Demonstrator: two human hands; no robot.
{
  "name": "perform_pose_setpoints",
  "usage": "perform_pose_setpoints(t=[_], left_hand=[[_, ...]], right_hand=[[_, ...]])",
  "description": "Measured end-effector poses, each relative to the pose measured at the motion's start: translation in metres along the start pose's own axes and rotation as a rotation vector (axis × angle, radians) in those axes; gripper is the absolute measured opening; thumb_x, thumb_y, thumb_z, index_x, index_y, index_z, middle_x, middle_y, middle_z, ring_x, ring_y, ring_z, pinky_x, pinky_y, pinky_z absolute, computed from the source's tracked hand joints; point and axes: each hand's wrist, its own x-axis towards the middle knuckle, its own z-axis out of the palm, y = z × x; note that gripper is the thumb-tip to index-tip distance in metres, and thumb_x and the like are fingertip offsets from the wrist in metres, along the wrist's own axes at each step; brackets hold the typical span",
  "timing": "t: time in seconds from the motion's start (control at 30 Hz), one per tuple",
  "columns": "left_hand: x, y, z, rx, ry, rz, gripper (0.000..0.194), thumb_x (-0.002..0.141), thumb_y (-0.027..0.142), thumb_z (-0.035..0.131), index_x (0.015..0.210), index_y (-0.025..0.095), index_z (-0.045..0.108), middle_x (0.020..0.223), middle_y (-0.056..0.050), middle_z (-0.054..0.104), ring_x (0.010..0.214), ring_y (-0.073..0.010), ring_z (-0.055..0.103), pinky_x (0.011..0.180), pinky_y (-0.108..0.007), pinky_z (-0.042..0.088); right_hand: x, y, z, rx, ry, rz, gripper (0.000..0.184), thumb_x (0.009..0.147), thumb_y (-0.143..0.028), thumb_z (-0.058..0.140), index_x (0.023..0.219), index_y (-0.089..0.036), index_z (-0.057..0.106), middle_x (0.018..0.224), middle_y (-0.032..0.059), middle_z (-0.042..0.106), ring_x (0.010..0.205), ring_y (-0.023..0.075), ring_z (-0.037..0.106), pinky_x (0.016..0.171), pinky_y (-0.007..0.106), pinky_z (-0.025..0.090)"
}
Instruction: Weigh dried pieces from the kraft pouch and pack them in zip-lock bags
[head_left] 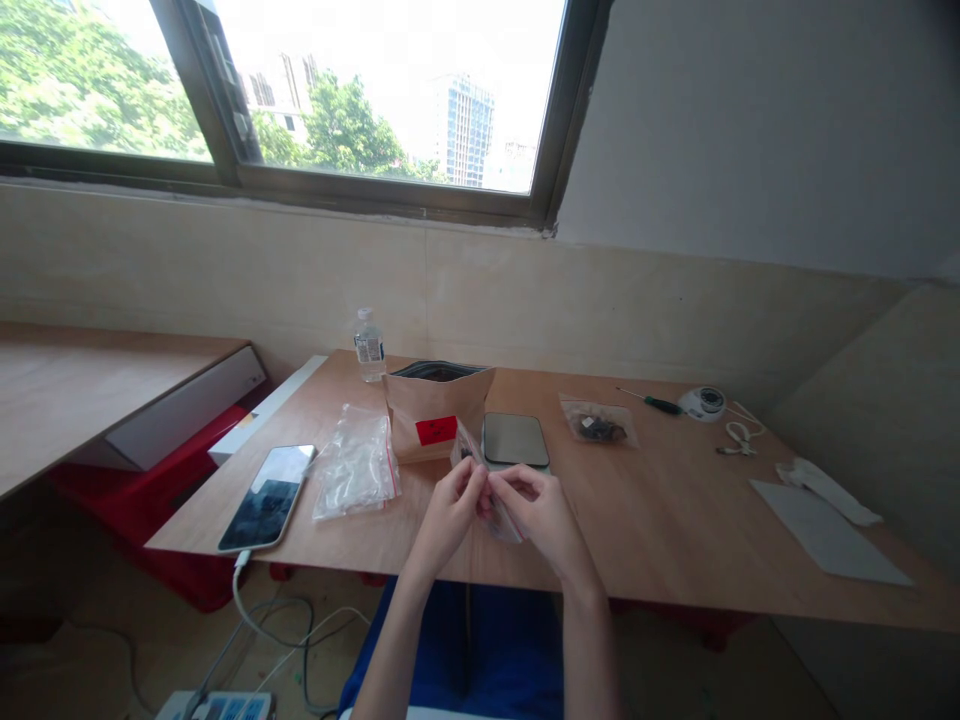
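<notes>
The left hand (450,517) and right hand (536,512) are close together above the desk (645,510), both pinching a small clear zip bag (507,526) between their fingertips. The bag sits just in front of a flat digital scale (516,440) and a kraft paper pouch (427,420), with a larger zip bag (355,465) to the left.

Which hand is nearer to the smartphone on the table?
Left: the left hand is to the right of the smartphone, and the right hand is farther right, beyond the left hand.
</notes>
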Motion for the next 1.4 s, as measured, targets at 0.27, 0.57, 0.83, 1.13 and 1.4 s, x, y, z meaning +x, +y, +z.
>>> perform_pose_setpoints(t=[0.27, 0.57, 0.83, 1.13, 1.4], left_hand=[[0.000, 0.003, 0.005, -0.029, 0.011, -0.007, 0.027, 0.084, 0.037, 0.046, 0.065, 0.019, 0.040, 0.052, 0.007, 0.039, 0.046, -0.0072, 0.038, 0.046, -0.020, 0.030], [-0.003, 0.009, -0.001, 0.050, 0.170, 0.041, 0.035, 0.081, 0.037, 0.048, 0.055, 0.019, 0.035, 0.046, 0.006, 0.037, 0.042, -0.0061, 0.034, 0.043, -0.019, 0.025], [-0.002, 0.007, 0.001, -0.131, 0.158, 0.003, 0.034, 0.087, 0.046, 0.040, 0.073, 0.018, 0.052, 0.069, 0.001, 0.054, 0.060, -0.0106, 0.051, 0.055, -0.021, 0.042], [-0.005, -0.008, 0.019, -0.330, -0.008, 0.076, 0.065, 0.081, 0.064, 0.040, 0.125, 0.018, 0.052, 0.127, -0.013, 0.056, 0.121, -0.0261, 0.049, 0.099, -0.040, 0.040], [-0.005, 0.001, 0.006, -0.128, 0.308, 0.108, 0.061, 0.082, 0.056, 0.047, 0.134, 0.024, 0.041, 0.142, -0.007, 0.042, 0.135, -0.0223, 0.031, 0.110, -0.035, 0.026]], right_hand=[[0.002, 0.001, 0.005, 0.029, 0.139, 0.044, 0.025, 0.074, -0.039, 0.064, 0.073, -0.014, 0.067, 0.070, 0.0060, 0.070, 0.064, 0.0184, 0.066, 0.061, 0.027, 0.052], [0.002, 0.009, -0.031, 0.020, 0.858, -0.102, 0.023, 0.073, -0.037, 0.064, 0.069, -0.016, 0.054, 0.046, -0.0025, 0.057, 0.043, 0.0124, 0.054, 0.045, 0.022, 0.044], [-0.006, -0.010, -0.018, 0.329, 0.759, -0.136, 0.027, 0.068, -0.040, 0.069, 0.073, -0.016, 0.058, 0.059, -0.0020, 0.060, 0.050, 0.0098, 0.054, 0.049, 0.020, 0.042], [-0.009, -0.024, 0.002, 0.470, 0.555, -0.012, 0.027, 0.071, -0.043, 0.064, 0.073, -0.018, 0.054, 0.056, -0.0048, 0.047, 0.044, 0.0069, 0.043, 0.040, 0.018, 0.035], [-0.014, -0.023, 0.004, 0.323, 0.444, -0.286, 0.015, 0.079, -0.031, 0.063, 0.091, -0.022, 0.062, 0.075, -0.0018, 0.056, 0.064, 0.0091, 0.052, 0.061, 0.021, 0.046]])
